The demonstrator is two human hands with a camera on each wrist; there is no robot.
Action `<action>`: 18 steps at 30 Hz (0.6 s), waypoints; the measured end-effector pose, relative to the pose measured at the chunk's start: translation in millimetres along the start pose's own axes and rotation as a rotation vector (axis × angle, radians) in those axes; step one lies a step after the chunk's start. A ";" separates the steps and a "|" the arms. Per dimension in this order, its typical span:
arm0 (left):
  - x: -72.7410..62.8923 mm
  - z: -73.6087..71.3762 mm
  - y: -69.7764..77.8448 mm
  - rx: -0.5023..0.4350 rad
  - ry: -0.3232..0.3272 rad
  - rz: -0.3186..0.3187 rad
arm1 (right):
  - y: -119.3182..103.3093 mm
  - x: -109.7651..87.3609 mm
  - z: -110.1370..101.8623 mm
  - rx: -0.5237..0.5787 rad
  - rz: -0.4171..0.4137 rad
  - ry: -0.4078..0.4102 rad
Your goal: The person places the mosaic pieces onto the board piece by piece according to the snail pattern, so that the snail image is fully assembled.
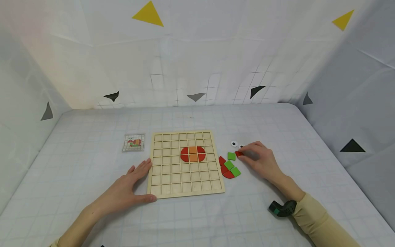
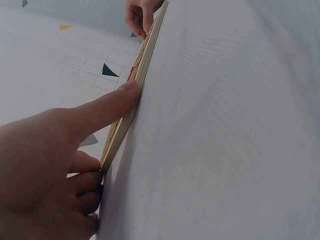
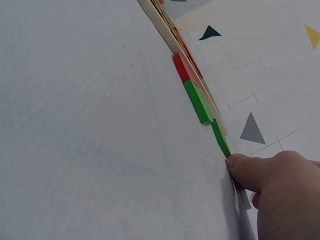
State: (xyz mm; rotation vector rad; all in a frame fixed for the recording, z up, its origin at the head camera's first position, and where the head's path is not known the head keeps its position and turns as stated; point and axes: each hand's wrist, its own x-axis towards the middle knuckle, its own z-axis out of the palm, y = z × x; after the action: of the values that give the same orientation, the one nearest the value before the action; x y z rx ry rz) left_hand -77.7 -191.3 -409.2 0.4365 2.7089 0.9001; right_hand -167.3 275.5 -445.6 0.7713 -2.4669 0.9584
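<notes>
Hands well apart. Left hand [image 1: 124, 191] spread at the gridded wooden board [image 1: 176, 178] — fingers at its left edge, thumb at the near-left corner. Right hand [image 1: 262, 161] pinches a red piece [image 1: 239, 154] between thumb and fingertips, just off the board's right side. Board lies flat on the table [image 1: 197, 223]; red rounded pieces [image 1: 184, 157] flank two orange squares [image 1: 193, 150] in its grid. Loose at right: green squares [image 1: 231, 156], two against the loose red pieces [image 1: 228, 175]. Two eye discs [image 1: 234, 143] near the right hand — one partly covered. Pattern card [image 1: 133, 142] sits left of the board.
</notes>
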 end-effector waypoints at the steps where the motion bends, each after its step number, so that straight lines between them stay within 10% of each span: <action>1: 0.1 0.2 -0.2 0.001 0.001 0.000 | 0.0 -0.1 0.3 -0.004 0.004 0.006; 18: -0.4 0.6 -0.1 -0.001 -0.001 -0.002 | 2.1 -0.9 0.8 -0.020 0.027 0.011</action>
State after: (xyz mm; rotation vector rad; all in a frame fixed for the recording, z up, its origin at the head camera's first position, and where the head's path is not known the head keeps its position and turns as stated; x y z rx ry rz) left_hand -77.2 -191.2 -409.7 0.4341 2.7075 0.9004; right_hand -167.9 276.6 -447.7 0.7261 -2.4794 0.9439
